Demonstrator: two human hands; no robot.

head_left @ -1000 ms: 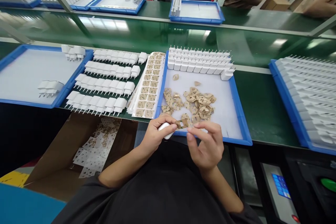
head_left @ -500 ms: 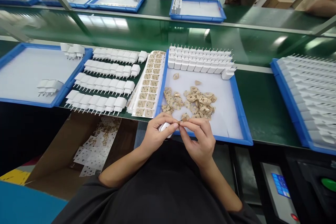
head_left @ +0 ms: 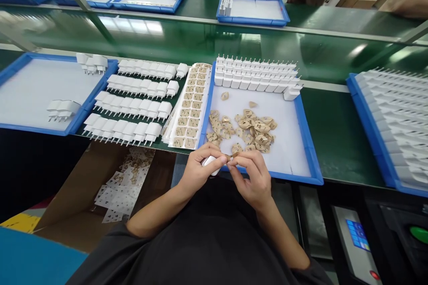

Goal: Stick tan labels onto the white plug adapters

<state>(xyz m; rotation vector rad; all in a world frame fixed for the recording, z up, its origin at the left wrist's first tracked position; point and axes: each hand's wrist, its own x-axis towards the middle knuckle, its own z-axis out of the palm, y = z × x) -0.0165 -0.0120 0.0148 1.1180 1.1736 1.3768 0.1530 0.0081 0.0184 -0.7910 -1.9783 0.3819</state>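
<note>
A white plug is held in the closed grip of the left hand at the near edge of the blue tray. A small tan label is pinched by the right hand, touching the plug, just below the loose labels lying in the tray.

White charger mostly hidden inside left hand grip; label between fingertips too small to read.

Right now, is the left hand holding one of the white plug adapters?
Yes, the left hand is closed around a white plug adapter, just in front of the blue tray.
</note>
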